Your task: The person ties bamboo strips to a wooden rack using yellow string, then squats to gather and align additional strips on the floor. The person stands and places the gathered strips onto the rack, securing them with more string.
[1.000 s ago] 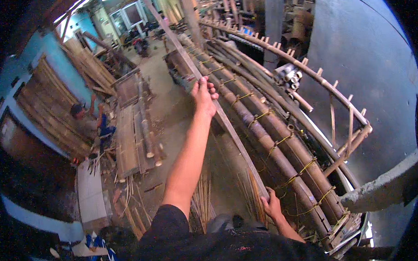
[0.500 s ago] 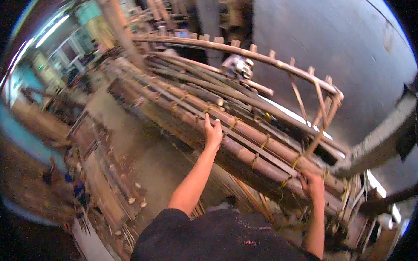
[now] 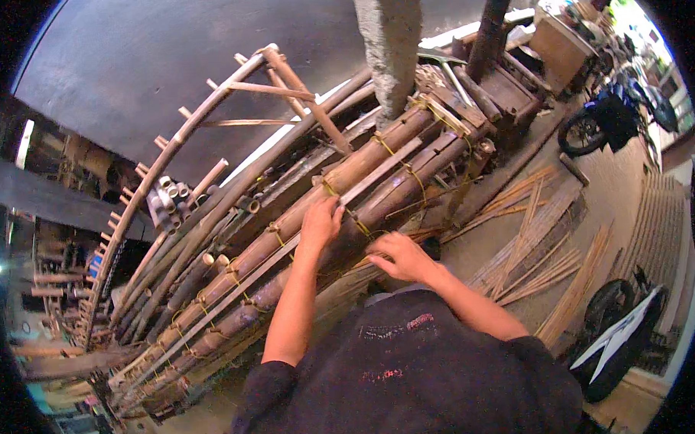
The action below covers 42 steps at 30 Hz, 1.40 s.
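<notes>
Two long brown bamboo poles lie side by side, a far pole (image 3: pixel 290 211) and a near pole (image 3: pixel 389 196), with a thin flat wooden slat (image 3: pixel 380 171) running along them between. Yellow cord (image 3: pixel 409 173) is looped round the poles at several places. My left hand (image 3: pixel 321 224) has its fingers bent over the slat and the far pole, beside a cord loop. Just in front of the near pole is my right hand (image 3: pixel 402 259), fingers curved and apart from the thumb, close to another yellow loop. Whether its fingertips touch the cord cannot be made out.
Behind the poles stands a curved bamboo frame (image 3: pixel 187 131) with short pegs. A concrete post (image 3: pixel 391 47) rises near the poles' far right end. Loose bamboo strips (image 3: pixel 509 249) lie on the floor at right; a motorcycle (image 3: pixel 616 116) stands beyond.
The view has swung to the right, showing the poles' right end and the motorcycle. My hands are now closer together, the right one off the poles and nearer the cord.
</notes>
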### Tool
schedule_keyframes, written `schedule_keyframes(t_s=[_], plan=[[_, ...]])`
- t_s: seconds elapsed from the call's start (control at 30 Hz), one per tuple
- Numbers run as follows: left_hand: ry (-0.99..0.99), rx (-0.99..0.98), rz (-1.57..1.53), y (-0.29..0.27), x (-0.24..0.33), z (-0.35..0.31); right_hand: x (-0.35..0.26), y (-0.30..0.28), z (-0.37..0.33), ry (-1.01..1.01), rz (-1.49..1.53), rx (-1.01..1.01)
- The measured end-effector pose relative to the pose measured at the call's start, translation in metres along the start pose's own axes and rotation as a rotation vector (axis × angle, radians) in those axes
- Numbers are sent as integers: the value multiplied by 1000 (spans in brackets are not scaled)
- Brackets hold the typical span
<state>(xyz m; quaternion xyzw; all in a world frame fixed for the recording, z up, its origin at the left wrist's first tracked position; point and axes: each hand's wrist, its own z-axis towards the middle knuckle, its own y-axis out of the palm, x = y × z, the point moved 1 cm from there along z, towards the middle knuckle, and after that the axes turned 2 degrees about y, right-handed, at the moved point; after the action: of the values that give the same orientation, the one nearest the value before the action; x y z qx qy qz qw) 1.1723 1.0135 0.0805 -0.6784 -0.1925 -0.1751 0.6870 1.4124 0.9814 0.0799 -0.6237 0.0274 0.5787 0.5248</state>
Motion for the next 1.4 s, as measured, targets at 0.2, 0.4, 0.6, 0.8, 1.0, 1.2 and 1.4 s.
schedule_keyframes(t_s=[0.2,0.4,0.6,0.8,1.0,1.2,1.4], plan=[[69,69,-29,6,-7,25,58,-22,-97,499,173,120],[93,99,-206,29,48,97,102,-58,-67,551,184,90],[-14,-104,-41,39,54,129,118,-89,9,337,237,51],[-65,-193,49,44,58,140,143,-60,33,338,400,-25],[-28,-125,99,60,58,135,144,-27,19,399,539,-94],[-89,-346,-79,56,34,147,160,19,-4,460,618,-40],[-178,-470,-258,52,42,152,162,47,-28,498,700,118]])
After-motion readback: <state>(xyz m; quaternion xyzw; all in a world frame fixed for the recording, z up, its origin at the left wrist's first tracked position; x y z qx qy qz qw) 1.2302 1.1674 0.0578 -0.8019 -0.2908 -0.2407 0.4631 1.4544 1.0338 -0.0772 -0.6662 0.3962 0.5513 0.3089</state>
